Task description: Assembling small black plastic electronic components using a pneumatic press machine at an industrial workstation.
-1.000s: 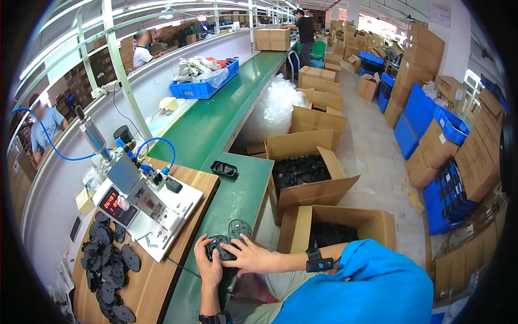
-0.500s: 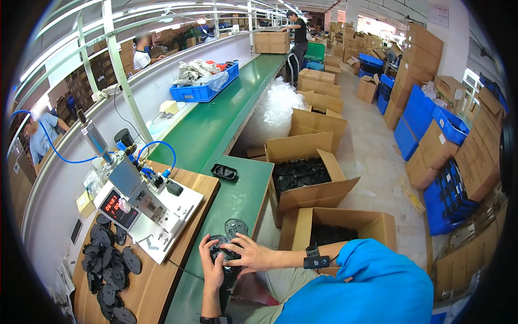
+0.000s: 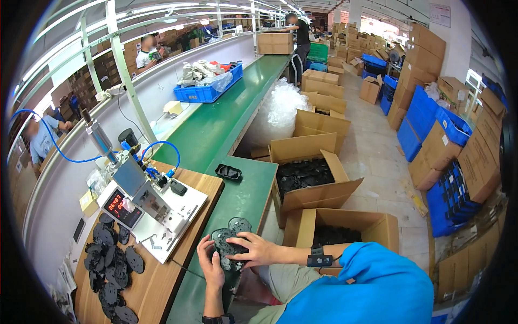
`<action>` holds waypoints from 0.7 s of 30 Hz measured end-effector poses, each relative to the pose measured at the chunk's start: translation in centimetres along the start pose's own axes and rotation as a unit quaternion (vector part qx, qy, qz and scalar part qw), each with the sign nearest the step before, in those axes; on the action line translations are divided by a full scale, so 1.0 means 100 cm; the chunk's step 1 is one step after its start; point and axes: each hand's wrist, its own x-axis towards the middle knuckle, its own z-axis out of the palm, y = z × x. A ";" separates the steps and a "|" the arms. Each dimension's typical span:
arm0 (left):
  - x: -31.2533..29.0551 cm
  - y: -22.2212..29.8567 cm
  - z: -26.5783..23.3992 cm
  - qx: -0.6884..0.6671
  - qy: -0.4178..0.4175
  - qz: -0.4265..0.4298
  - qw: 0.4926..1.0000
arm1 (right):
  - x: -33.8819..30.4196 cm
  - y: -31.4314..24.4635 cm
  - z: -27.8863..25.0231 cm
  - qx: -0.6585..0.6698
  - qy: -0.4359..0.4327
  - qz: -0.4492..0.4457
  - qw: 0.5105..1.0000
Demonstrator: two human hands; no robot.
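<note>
At the front edge of the green bench, my left hand point(image 3: 212, 264) grips the left side of a flat, rounded black plastic part point(image 3: 223, 238). From the right, my right hand point(image 3: 252, 250) lies over the same part, its fingers bent onto the face. Cut-outs and ribs show on that face; its lower end is partly hidden under my fingers. Just beyond it, a similar black plastic piece point(image 3: 240, 223) rests on the bench. Farther up the bench sits a small black tray-like part point(image 3: 229, 172).
A small press machine point(image 3: 141, 193) with a red display stands on a wooden board point(image 3: 156, 289). Several black parts point(image 3: 114, 264) are piled beside it. Open cartons with black parts point(image 3: 305, 175) line the right. Beyond are a green conveyor point(image 3: 208, 121) and a blue crate point(image 3: 197, 94).
The held part has turned, so more of its flat face shows between my hands. My right-hand fingers have shifted on it. The whole view has moved slightly.
</note>
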 end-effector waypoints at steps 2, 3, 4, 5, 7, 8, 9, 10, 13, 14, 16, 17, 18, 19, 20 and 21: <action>0.000 0.001 0.000 0.011 0.013 0.004 1.000 | 0.007 0.006 0.000 -0.004 0.014 0.000 1.000; 0.001 0.001 0.000 0.015 0.033 0.011 0.999 | 0.009 0.010 -0.001 0.002 0.024 0.010 1.000; 0.001 0.001 0.000 0.018 0.054 0.018 0.998 | 0.011 0.013 -0.001 0.008 0.033 0.021 0.999; 0.000 -0.002 0.000 0.014 0.057 0.012 0.998 | 0.013 0.015 -0.001 0.011 0.032 0.030 0.999; 0.000 -0.005 -0.001 0.010 0.060 0.011 0.998 | 0.018 0.019 -0.003 0.021 0.046 0.037 0.998; 0.000 -0.006 -0.001 0.005 0.062 0.009 0.998 | 0.021 0.021 -0.004 0.031 0.060 0.044 0.997; 0.000 -0.006 -0.001 0.005 0.062 0.008 0.998 | 0.023 0.021 -0.005 0.038 0.061 0.059 0.996; 0.000 -0.007 -0.001 0.009 0.062 0.011 0.998 | 0.025 0.022 -0.005 0.038 0.061 0.059 0.996; -0.001 -0.008 -0.001 0.010 0.059 0.014 0.998 | 0.034 0.027 -0.004 0.042 0.087 0.062 0.993; -0.002 -0.008 -0.001 0.009 0.059 0.014 0.998 | 0.037 0.029 -0.004 0.042 0.086 0.063 0.993; -0.002 -0.007 -0.002 0.006 0.059 0.010 0.998 | 0.044 0.030 -0.004 0.070 0.113 0.066 0.989; -0.001 -0.007 -0.003 0.003 0.060 0.007 0.998 | 0.045 0.029 -0.004 0.077 0.128 0.078 0.986; -0.001 -0.007 -0.003 0.003 0.061 0.007 0.998 | 0.046 0.029 -0.004 0.077 0.127 0.077 0.986; -0.001 -0.007 -0.002 0.008 0.062 0.004 0.998 | 0.048 0.029 -0.004 0.092 0.144 0.109 0.979; -0.001 -0.007 -0.002 0.013 0.063 0.001 0.998 | 0.050 0.029 -0.003 0.107 0.160 0.140 0.971; -0.001 -0.007 -0.001 0.012 0.064 -0.001 0.998 | 0.051 0.031 -0.001 0.118 0.169 0.169 0.964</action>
